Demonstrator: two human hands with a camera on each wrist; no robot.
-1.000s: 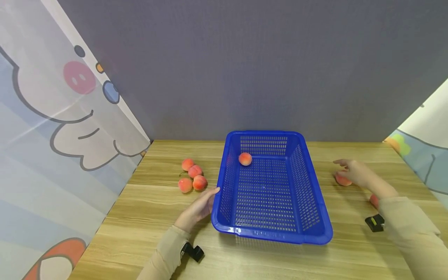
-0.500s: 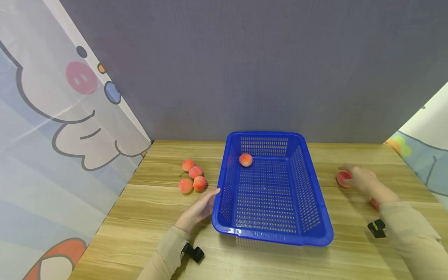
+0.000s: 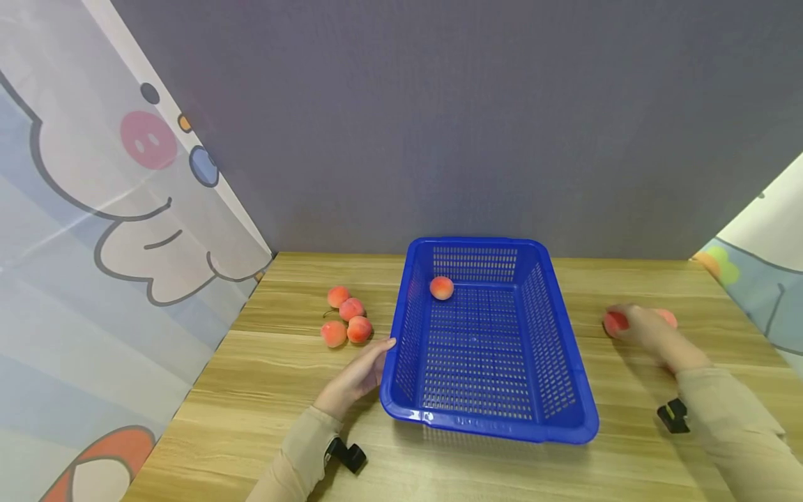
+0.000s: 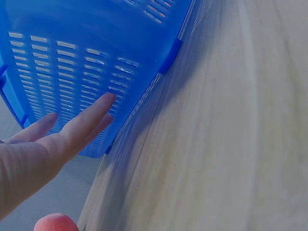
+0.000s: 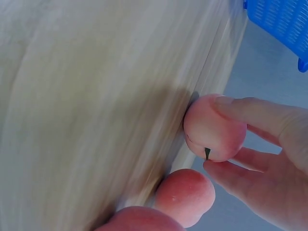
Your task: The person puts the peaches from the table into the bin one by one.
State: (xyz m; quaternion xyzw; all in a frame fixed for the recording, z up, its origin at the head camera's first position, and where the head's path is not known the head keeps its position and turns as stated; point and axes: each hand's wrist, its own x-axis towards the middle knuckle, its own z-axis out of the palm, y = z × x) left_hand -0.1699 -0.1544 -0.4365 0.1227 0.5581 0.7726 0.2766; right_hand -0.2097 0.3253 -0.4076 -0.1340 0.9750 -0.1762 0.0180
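Note:
A blue plastic basket with slotted walls stands mid-table, holding one peach near its back left. My left hand touches the basket's left side near the rim. In the left wrist view, its fingers reach out straight along the slotted outer wall. Right of the basket, my right hand pinches a peach low at the tabletop. The right wrist view shows thumb and fingers on opposite sides of this peach, whose short green stem is visible.
Several peaches lie grouped left of the basket. Another peach shows partly behind my right hand. Two peaches, one of them this peach, lie beside the held one in the right wrist view. A grey panel borders the wooden table's back.
My right hand has lowered from hovering over the peach and its fingers have closed on it. My left hand has stayed at the basket's left side.

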